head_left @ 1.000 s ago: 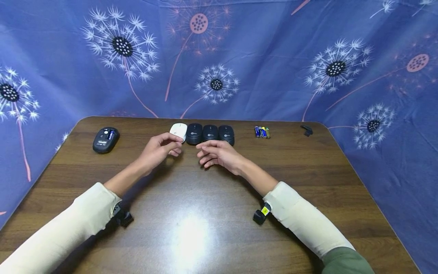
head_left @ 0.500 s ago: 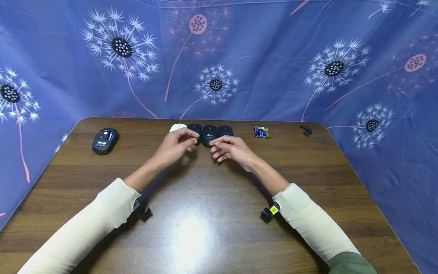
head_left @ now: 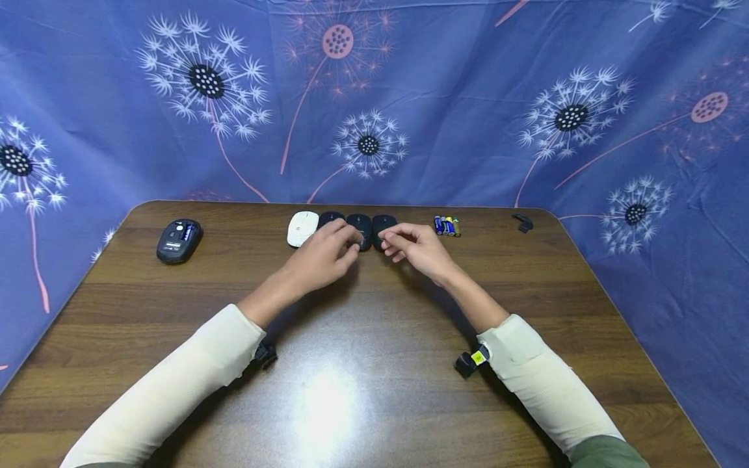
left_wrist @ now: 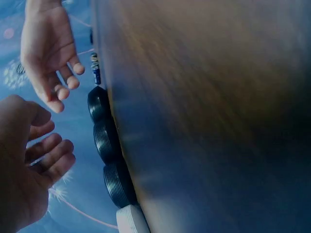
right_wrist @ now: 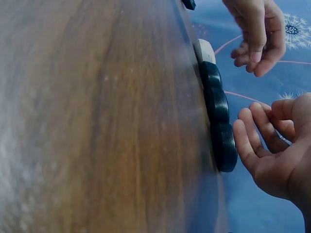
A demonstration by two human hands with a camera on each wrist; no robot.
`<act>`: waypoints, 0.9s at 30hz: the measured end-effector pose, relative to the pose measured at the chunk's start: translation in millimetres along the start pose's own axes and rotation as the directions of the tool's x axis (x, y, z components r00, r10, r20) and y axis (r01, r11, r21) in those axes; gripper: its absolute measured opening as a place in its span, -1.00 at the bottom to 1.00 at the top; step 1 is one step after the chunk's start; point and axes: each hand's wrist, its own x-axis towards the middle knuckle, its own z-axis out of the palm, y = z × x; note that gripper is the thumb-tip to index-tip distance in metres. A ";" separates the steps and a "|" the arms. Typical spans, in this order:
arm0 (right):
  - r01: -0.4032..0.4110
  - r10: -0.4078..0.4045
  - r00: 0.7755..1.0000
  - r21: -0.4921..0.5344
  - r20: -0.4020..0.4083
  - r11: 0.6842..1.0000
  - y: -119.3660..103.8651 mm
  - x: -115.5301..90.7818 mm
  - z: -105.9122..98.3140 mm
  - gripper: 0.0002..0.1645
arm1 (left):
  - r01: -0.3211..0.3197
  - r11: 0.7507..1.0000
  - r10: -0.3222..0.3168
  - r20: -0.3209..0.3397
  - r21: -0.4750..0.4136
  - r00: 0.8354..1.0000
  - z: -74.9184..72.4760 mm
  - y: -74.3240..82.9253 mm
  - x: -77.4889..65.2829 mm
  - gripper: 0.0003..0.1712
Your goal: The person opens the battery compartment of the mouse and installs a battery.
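Observation:
Along the far edge of the table stands a row of computer mice: a white mouse (head_left: 302,229) at the left, then a black mouse (head_left: 331,216), a middle black mouse (head_left: 361,225) and a right-hand black mouse (head_left: 383,223). My left hand (head_left: 320,259) hovers over the front of the row with loosely curled fingers, partly hiding two black mice. My right hand (head_left: 422,252) hangs in the air before the right-hand black mouse. In the right wrist view its fingers (right_wrist: 245,141) are loosely bent around nothing. Both hands are apart from each other.
At the far left a black mouse (head_left: 179,241) lies upside down, its battery bay uncovered. Several batteries (head_left: 447,226) lie side by side right of the row. A small black piece (head_left: 523,223) sits near the far right corner. A blue dandelion-print cloth (head_left: 468,97) hangs behind the table.
Both hands have moved right along the row. The left hand has gone from the white mouse to the black ones, uncovering the white mouse. The mice stay put.

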 end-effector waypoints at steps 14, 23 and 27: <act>0.130 -0.182 0.981 -0.466 -0.069 0.875 5.7 0.9 -9.6 -0.72 | -0.191 0.883 0.121 0.185 0.429 0.975 24.2 0.4 16.1 -0.53; 0.179 -0.127 0.984 -0.618 0.128 0.765 5.8 0.6 -20.6 -0.45 | -0.101 0.912 -0.066 0.386 0.397 0.920 39.0 -1.3 33.9 -0.25; 0.242 -0.106 0.967 -0.702 0.233 0.670 4.5 0.0 -23.6 -0.40 | -0.072 0.934 -0.090 0.425 0.350 0.901 53.6 -14.5 42.9 -0.20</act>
